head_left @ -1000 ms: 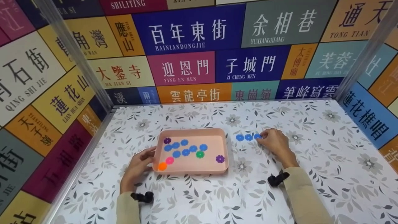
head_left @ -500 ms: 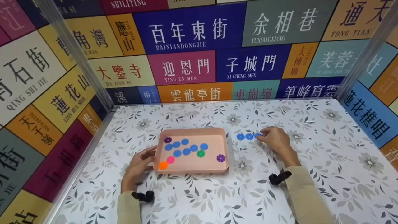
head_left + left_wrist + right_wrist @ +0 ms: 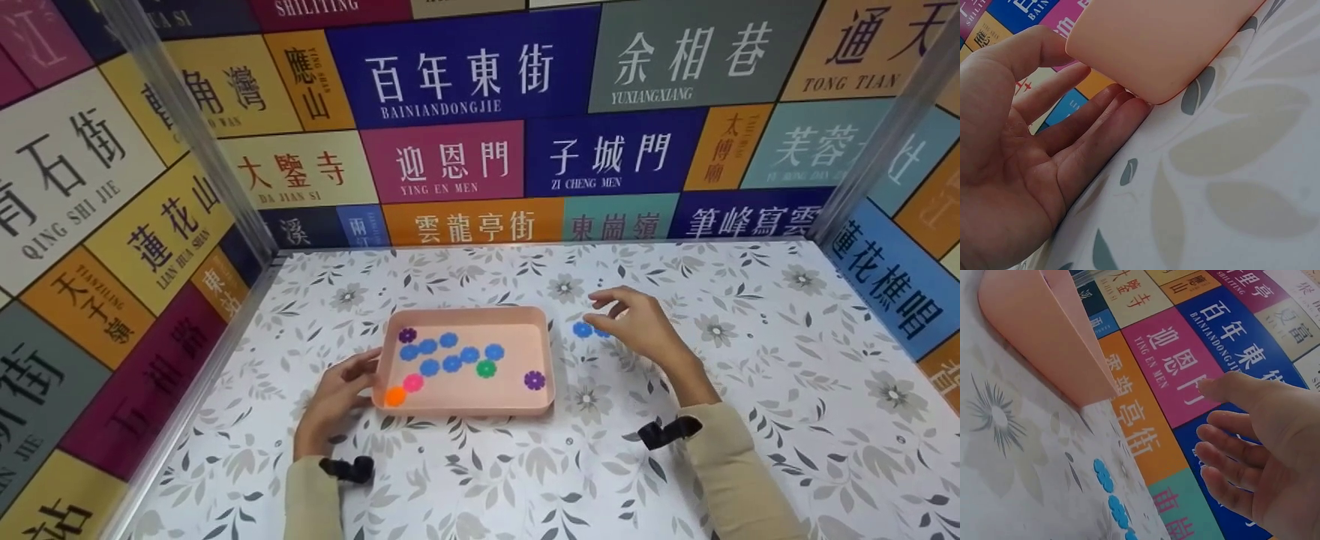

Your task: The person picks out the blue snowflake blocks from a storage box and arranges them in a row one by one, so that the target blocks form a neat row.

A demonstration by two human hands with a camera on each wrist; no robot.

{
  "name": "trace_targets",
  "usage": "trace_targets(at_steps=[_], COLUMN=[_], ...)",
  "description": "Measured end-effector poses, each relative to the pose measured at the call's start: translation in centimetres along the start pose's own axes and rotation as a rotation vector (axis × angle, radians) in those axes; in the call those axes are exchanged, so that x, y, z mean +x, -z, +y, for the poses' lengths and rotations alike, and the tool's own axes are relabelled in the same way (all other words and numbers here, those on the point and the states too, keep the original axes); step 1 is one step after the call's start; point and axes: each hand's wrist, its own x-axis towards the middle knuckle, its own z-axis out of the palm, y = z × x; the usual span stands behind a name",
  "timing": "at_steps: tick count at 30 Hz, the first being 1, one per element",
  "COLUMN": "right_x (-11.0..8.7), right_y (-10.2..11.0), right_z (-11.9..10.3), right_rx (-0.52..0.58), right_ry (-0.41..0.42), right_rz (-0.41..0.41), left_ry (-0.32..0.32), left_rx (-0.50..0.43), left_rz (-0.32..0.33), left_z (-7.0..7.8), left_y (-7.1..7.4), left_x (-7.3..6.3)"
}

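A shallow pink tray [image 3: 465, 409] stands on the table. Inside it lie several blue flower-shaped plastic discs [image 3: 451, 363], with purple, green, pink and orange ones among them. My left hand [image 3: 341, 394] touches the tray's left end; in the left wrist view its fingertips [image 3: 1143, 107] meet the lower corner. To the tray's right, blue flower discs [image 3: 1118, 512] lie in a row on the table. My right hand [image 3: 634, 322] hovers over that row with thumb and fingers apart and nothing between them, hiding part of it in the head view.
A white tabletop [image 3: 487, 480] with grey leaf and flower print lies under everything. Panels printed with coloured signs [image 3: 465, 67] rise at the back and both sides. Each wrist wears a small black camera [image 3: 667, 433].
My right hand, earlier pinching the right end of the blue row, has let go, lifted and moved left over the row. The left hand stays at the tray.
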Motion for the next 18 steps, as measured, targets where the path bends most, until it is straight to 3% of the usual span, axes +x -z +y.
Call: trace_targets(at_steps=[7, 12, 18], right_x=[-0.1, 0.0, 0.7], right_y=[-1.7, -3.3, -5.1], right_z=[-1.7, -2.7, -3.4], right_rx=[0.060, 0.036, 0.045], right_ry=[0.099, 0.138, 0.155], right_rz=[-0.112, -0.182, -0.255], left_ry=[-0.007, -0.041, 0.012], left_rx=[-0.010, 0.006, -0.009], left_rz=[0.015, 0.029, 0.026], left_z=[0.0, -0.1, 0.1], left_y=[0.1, 0.0, -0.1], left_x=[0.0, 0.0, 0.1])
